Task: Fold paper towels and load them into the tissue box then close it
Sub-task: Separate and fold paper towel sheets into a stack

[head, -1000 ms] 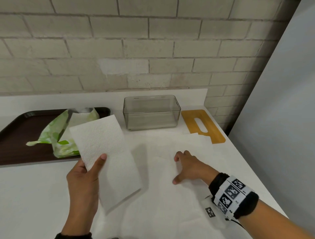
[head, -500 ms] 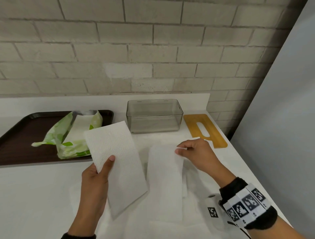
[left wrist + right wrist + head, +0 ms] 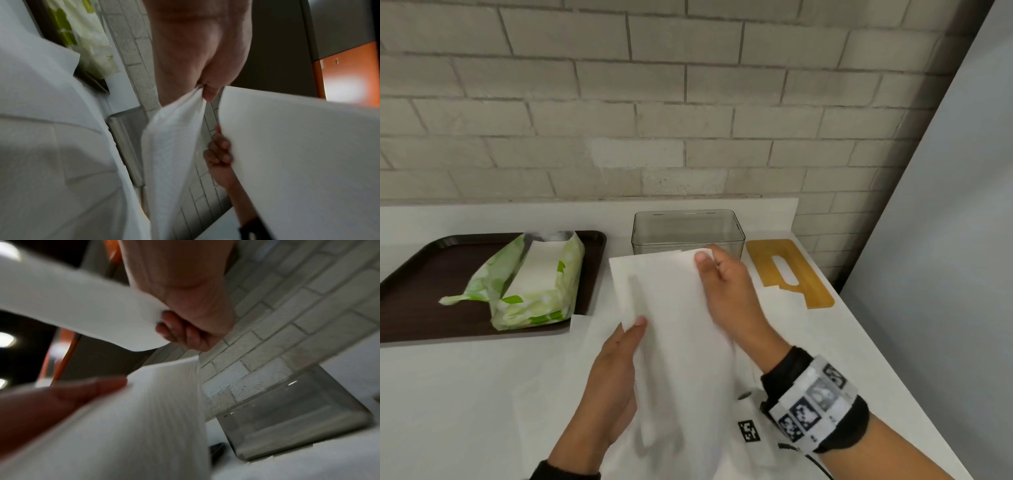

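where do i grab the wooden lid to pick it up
Take the lid by its right long edge, coming from the right. It lies flat on the counter, so a face offers no hold, and that edge sits near the counter's edge, clear of the box. The slot probably offers a finger hold too.

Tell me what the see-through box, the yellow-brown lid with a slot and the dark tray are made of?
The see-through rectangular box looks like clear, smooth plastic: the wall shows through it. The flat yellow-brown lid with a slot seems wood or bamboo, matte. The dark brown tray is probably plastic with a faint sheen, though that is less sure.
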`<action>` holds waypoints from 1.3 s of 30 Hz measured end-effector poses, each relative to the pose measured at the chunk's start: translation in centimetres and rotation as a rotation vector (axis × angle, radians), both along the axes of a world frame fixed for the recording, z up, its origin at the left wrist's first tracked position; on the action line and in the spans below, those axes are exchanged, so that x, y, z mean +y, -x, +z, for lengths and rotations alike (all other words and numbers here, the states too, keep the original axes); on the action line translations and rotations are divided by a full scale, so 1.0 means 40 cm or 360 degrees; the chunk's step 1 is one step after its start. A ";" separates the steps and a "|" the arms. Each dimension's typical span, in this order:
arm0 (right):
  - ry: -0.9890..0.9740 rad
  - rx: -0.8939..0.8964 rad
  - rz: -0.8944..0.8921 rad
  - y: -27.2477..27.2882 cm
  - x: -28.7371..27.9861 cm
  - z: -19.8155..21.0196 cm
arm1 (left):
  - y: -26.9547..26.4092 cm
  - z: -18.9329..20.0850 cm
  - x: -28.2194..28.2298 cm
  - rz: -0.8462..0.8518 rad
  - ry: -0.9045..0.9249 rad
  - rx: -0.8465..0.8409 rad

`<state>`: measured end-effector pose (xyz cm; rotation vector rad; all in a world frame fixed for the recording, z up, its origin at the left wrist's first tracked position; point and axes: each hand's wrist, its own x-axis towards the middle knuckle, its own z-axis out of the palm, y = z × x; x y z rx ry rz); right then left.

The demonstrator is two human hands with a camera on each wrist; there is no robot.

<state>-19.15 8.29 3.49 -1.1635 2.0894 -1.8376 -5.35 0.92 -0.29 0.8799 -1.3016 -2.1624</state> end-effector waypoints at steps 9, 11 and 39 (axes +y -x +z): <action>-0.0524 0.0521 -0.0332 -0.007 -0.027 -0.069 | 0.000 -0.010 0.019 -0.0120 -0.0039 -0.0186; -0.0524 0.0395 -0.0202 0.005 -0.007 -0.065 | -0.001 -0.018 0.018 -0.0158 0.0016 -0.0159; -0.1442 0.0056 -0.0734 0.340 0.136 -0.205 | -0.001 -0.039 0.020 -0.0152 0.0148 -0.0229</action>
